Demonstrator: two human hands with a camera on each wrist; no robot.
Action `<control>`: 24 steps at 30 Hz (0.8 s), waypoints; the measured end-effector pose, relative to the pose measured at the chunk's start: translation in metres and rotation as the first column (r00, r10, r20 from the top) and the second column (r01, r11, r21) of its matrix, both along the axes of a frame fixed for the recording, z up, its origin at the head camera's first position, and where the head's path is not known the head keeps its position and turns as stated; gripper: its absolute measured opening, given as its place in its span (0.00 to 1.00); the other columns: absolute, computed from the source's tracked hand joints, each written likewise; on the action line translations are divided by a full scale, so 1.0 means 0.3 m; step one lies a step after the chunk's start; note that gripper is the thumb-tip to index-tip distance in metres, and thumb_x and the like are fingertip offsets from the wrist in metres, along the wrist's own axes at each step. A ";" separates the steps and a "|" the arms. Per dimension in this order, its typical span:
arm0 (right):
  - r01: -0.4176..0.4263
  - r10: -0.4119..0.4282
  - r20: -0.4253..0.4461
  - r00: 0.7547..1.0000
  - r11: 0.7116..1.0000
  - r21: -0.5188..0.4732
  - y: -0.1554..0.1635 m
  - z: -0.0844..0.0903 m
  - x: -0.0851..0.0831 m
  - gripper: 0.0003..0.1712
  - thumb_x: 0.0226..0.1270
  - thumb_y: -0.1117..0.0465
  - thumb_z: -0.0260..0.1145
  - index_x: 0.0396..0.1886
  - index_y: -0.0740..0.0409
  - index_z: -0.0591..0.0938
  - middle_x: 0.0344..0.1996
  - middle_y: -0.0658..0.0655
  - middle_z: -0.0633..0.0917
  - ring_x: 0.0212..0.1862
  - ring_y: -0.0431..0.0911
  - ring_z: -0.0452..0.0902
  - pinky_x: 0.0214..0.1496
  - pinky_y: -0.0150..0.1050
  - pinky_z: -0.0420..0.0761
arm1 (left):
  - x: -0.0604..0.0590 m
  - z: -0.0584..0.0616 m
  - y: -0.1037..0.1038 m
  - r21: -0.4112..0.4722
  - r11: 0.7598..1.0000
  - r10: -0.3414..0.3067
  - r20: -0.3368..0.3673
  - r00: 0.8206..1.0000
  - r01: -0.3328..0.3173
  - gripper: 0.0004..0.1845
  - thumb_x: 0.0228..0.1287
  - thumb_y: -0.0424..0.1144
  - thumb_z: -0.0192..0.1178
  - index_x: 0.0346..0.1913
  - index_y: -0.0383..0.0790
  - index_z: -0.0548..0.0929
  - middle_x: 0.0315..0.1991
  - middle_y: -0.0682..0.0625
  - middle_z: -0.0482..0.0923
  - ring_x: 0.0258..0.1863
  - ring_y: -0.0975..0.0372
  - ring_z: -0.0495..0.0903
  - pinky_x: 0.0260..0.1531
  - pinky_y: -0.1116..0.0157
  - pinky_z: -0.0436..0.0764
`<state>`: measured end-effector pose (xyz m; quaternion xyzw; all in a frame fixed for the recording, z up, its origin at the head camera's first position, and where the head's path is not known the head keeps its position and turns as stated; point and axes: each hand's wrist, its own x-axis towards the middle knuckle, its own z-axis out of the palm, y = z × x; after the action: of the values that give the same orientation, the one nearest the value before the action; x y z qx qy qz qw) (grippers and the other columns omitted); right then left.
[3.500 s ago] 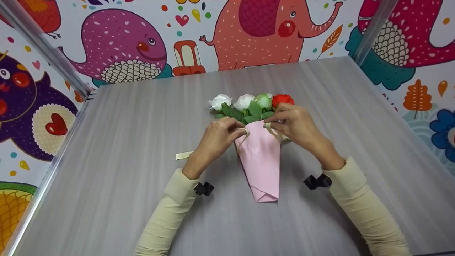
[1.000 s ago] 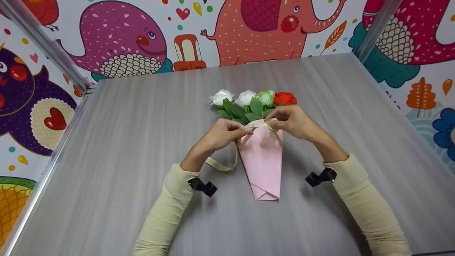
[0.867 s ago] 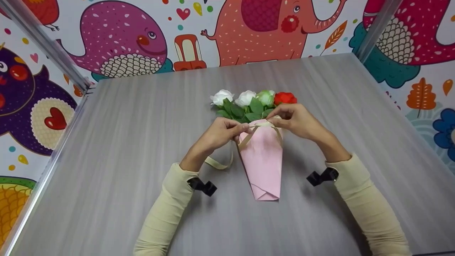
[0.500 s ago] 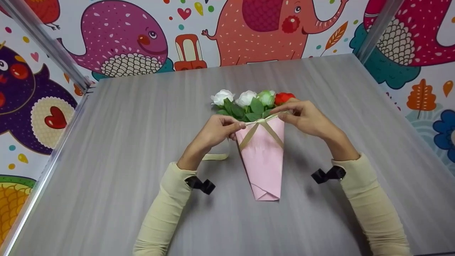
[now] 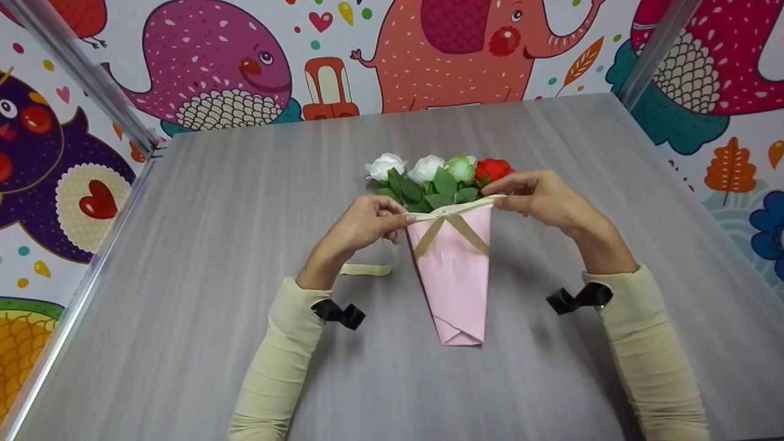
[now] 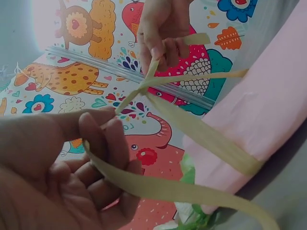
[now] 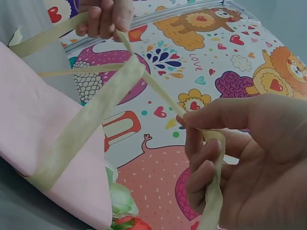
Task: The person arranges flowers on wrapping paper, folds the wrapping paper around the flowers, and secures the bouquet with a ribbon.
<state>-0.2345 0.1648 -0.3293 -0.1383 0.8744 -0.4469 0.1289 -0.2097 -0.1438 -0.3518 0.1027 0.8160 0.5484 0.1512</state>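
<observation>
A pink paper cone (image 5: 454, 275) lies on the grey table (image 5: 214, 245), with white, green and red flowers (image 5: 438, 174) sticking out of its far end. A cream ribbon (image 5: 451, 228) crosses the cone's front and meets in a knot near its top edge. My left hand (image 5: 367, 223) pinches one ribbon end at the cone's left; the same left hand (image 6: 72, 167) shows the ribbon (image 6: 158, 184) running over its fingers. My right hand (image 5: 539, 197) pinches the other end at the right, and the right hand (image 7: 240, 158) shows the ribbon (image 7: 96, 115) pulled taut.
A loose ribbon tail (image 5: 366, 269) lies on the table left of the cone. Metal frame posts (image 5: 86, 73) stand at the back corners, and cartoon-animal walls (image 5: 441, 55) close in the table on three sides.
Both hands have moved apart, pulling the ribbon ends sideways. The loose loop over the cone has drawn down into a small knot at its top edge, and the left tail has shortened.
</observation>
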 end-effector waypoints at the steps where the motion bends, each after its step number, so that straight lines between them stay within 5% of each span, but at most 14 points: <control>1: 0.012 -0.012 0.019 1.000 1.000 0.013 0.006 0.003 -0.003 0.17 0.70 0.58 0.66 0.56 0.58 0.85 0.34 0.45 0.83 0.34 0.43 0.71 0.34 0.31 0.72 | 0.001 0.002 -0.006 -0.018 1.000 0.001 0.007 1.000 -0.001 0.09 0.68 0.38 0.64 0.42 0.33 0.86 0.19 0.57 0.78 0.21 0.67 0.79 0.29 0.71 0.79; 10: 0.115 -0.144 0.160 0.977 0.977 0.180 0.126 -0.022 -0.066 0.18 0.67 0.54 0.69 0.49 0.62 0.87 0.30 0.45 0.82 0.39 0.46 0.70 0.39 0.36 0.75 | -0.012 -0.015 -0.119 -0.198 0.977 0.096 0.099 0.990 -0.075 0.13 0.71 0.39 0.61 0.46 0.30 0.85 0.20 0.55 0.77 0.20 0.67 0.78 0.25 0.70 0.75; 17: 0.000 -0.067 0.267 0.961 0.970 0.243 0.193 -0.090 -0.114 0.16 0.68 0.57 0.67 0.45 0.66 0.85 0.23 0.46 0.78 0.29 0.43 0.68 0.33 0.36 0.71 | -0.039 -0.092 -0.224 -0.212 0.974 0.130 0.235 0.963 -0.080 0.14 0.71 0.35 0.59 0.48 0.25 0.82 0.16 0.58 0.76 0.19 0.70 0.76 0.29 0.73 0.78; 24: -0.049 -0.058 0.295 0.954 0.939 0.341 0.238 -0.155 -0.139 0.18 0.68 0.54 0.64 0.44 0.66 0.86 0.27 0.47 0.81 0.36 0.47 0.70 0.39 0.39 0.71 | -0.047 -0.140 -0.305 -0.333 0.937 0.197 0.237 0.951 -0.111 0.13 0.68 0.36 0.61 0.47 0.27 0.85 0.25 0.54 0.83 0.28 0.67 0.80 0.36 0.72 0.75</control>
<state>-0.2762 0.2361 -0.3760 -0.0420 0.9095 -0.3032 0.2814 -0.2239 -0.2353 -0.3938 -0.0620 0.8709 0.4299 0.2300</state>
